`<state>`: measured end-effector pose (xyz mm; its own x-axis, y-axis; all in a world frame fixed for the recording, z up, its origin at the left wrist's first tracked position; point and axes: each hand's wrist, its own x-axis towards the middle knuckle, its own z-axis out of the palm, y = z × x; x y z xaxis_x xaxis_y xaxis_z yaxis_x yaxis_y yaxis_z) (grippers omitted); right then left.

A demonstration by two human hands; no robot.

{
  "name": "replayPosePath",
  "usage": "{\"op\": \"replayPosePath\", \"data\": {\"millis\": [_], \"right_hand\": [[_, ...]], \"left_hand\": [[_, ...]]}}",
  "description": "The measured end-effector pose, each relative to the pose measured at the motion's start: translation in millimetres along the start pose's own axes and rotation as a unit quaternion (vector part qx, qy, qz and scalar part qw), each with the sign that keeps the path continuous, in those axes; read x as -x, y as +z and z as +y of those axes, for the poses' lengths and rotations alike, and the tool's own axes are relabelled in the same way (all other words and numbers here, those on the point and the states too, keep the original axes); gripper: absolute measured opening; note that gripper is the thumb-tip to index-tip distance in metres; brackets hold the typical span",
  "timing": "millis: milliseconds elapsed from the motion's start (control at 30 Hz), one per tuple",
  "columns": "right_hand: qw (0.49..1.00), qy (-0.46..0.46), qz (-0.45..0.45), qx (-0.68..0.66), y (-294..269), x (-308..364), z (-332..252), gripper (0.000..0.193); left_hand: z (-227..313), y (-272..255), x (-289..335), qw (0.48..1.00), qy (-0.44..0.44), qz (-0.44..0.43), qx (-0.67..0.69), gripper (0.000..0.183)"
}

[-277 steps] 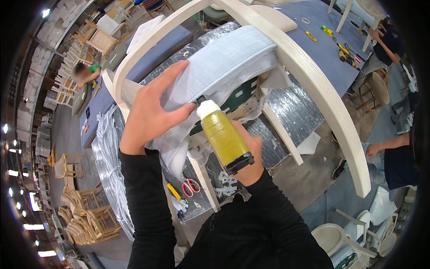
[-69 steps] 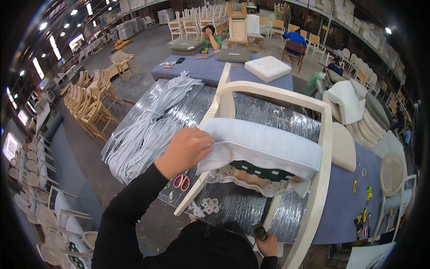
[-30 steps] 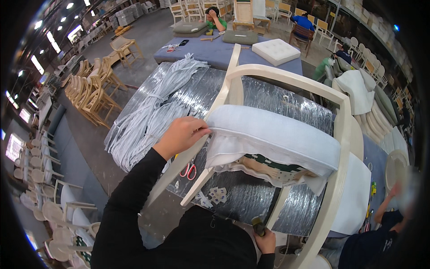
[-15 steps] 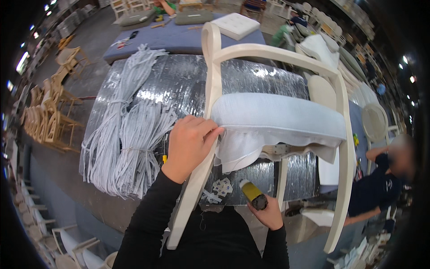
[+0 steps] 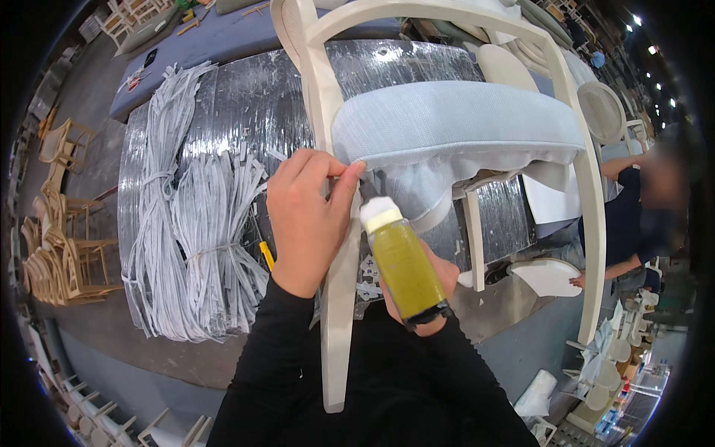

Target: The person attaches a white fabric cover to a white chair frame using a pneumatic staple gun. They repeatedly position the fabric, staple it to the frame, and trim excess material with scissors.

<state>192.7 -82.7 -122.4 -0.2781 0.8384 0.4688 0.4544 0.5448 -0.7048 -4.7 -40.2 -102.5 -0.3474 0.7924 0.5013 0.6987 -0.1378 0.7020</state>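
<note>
A cream wooden chair frame (image 5: 339, 298) with a light blue upholstered seat (image 5: 462, 112) stands tipped in front of me. Loose light blue fabric (image 5: 424, 197) hangs under the seat's edge. With thumb and fingers pinched, my left hand (image 5: 305, 216) holds the fabric edge at the seat's left corner, against the chair leg. My right hand (image 5: 439, 279) grips a yellow-green staple gun (image 5: 402, 264) with a white front part. Its dark nose points at that corner, close to my left fingertips. The tool's body covers part of my right hand's fingers.
Bundles of pale fabric strips (image 5: 216, 246) lie left on the wrapped tabletop (image 5: 253, 97), near a yellow-handled tool (image 5: 266, 255). A blue padded table (image 5: 223, 45) stands behind. At right, a person (image 5: 622, 201) in dark clothing works beside a white chair part (image 5: 547, 276). Stacked chairs (image 5: 67, 253) stand far left.
My right hand has raised the staple gun from low down to the seat's left corner. The view has shifted closer to the chair. My left hand keeps its pinch at the corner.
</note>
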Motion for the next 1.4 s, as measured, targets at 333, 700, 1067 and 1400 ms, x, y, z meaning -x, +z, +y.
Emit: {"op": "replayPosePath", "data": {"millis": [333,700,1067,1400], "right_hand": [[0.991,-0.090,0.096,0.004,40.3,-10.5,43.6,0.056],[0.989,-0.108,0.102,0.024,51.8,-9.3,55.3,0.054],[0.992,-0.089,0.080,0.042,50.4,-6.8,57.5,0.052],[0.996,-0.040,0.047,0.058,49.6,-4.6,53.1,0.050]], "left_hand": [[-7.0,7.2,4.9,0.998,-0.010,0.018,0.056,0.018],[-13.8,7.7,7.4,0.999,0.007,0.025,0.044,0.017],[-12.3,6.6,7.4,0.998,0.022,0.017,0.050,0.016],[-12.7,8.1,7.7,0.998,0.039,0.017,0.043,0.016]]}}
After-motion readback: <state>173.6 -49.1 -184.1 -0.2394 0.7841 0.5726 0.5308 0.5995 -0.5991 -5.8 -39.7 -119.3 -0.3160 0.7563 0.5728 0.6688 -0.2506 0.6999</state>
